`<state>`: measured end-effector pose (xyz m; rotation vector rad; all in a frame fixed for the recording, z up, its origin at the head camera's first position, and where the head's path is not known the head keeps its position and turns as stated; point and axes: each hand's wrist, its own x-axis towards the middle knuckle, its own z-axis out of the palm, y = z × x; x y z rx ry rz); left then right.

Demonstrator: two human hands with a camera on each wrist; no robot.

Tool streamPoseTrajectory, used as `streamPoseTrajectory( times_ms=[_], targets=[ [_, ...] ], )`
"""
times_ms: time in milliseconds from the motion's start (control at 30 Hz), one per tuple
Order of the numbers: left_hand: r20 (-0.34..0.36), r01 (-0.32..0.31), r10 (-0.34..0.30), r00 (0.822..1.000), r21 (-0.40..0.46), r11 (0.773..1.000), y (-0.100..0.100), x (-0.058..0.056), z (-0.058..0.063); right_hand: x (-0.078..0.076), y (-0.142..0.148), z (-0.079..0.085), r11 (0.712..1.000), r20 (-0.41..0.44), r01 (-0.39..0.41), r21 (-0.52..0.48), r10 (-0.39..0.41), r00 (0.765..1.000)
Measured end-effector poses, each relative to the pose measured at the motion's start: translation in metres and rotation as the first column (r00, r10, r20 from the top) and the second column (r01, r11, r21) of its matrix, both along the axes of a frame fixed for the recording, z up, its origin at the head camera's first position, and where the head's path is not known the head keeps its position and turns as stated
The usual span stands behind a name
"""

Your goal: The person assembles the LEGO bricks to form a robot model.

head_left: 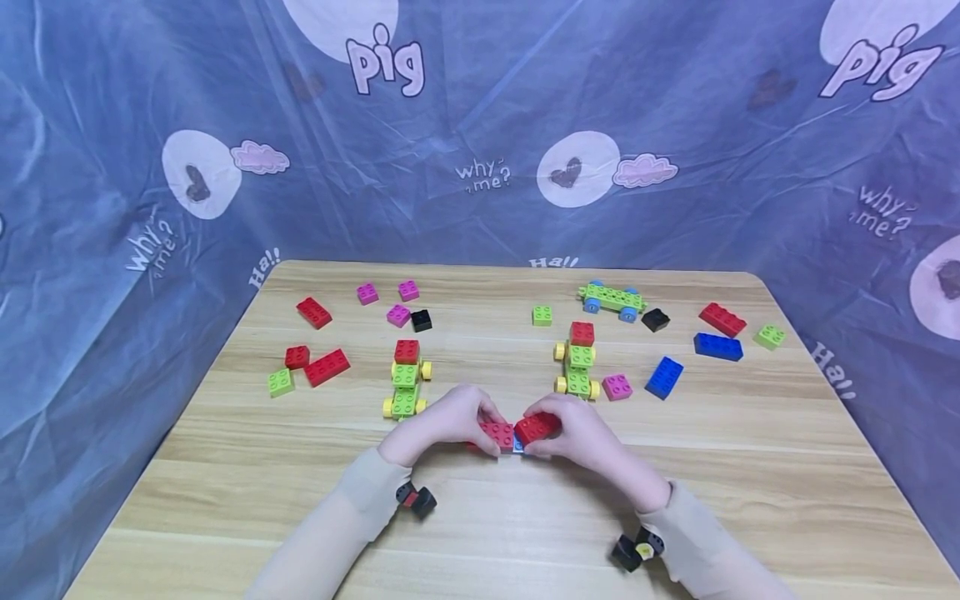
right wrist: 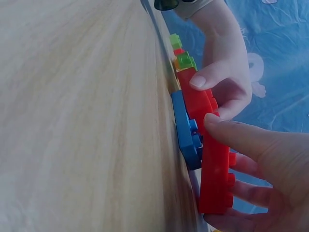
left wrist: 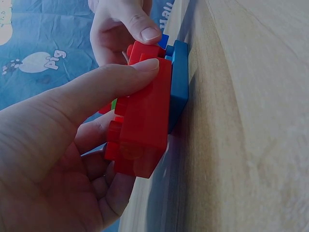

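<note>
My left hand (head_left: 467, 414) pinches a red brick (left wrist: 145, 116) between thumb and fingers, and it sits over one end of a blue brick (left wrist: 179, 79) lying on the table. From the other side my right hand (head_left: 572, 427) grips a second red brick (right wrist: 215, 179), which juts past the blue brick's other end. Blue studs show beneath this second brick in the right wrist view, with a narrow gap there. The two red bricks lie end to end, close together. Fingers hide part of both.
Beyond the hands stand two green cars with yellow wheels, one left (head_left: 405, 390) and one right (head_left: 579, 371). A green car base (head_left: 613, 297) with blue wheels is farther back. Loose bricks lie on both sides, including a red one (head_left: 327, 367), a blue one (head_left: 664, 377) and a pink one (head_left: 617, 387).
</note>
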<state>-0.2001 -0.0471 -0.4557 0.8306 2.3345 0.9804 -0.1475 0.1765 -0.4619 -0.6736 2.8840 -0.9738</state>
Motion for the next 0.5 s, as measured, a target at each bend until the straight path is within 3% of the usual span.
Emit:
streamPoseTrajectory(
  times_ms=[500],
  targets=[
    [0.001, -0.008, 0.008, 1.000, -0.011, 1.000, 0.0002, -0.0003, 0.0000, -0.0012, 0.0039, -0.0010, 1.000, -0.007, -0.009, -0.001, 0.009, 1.000]
  ],
)
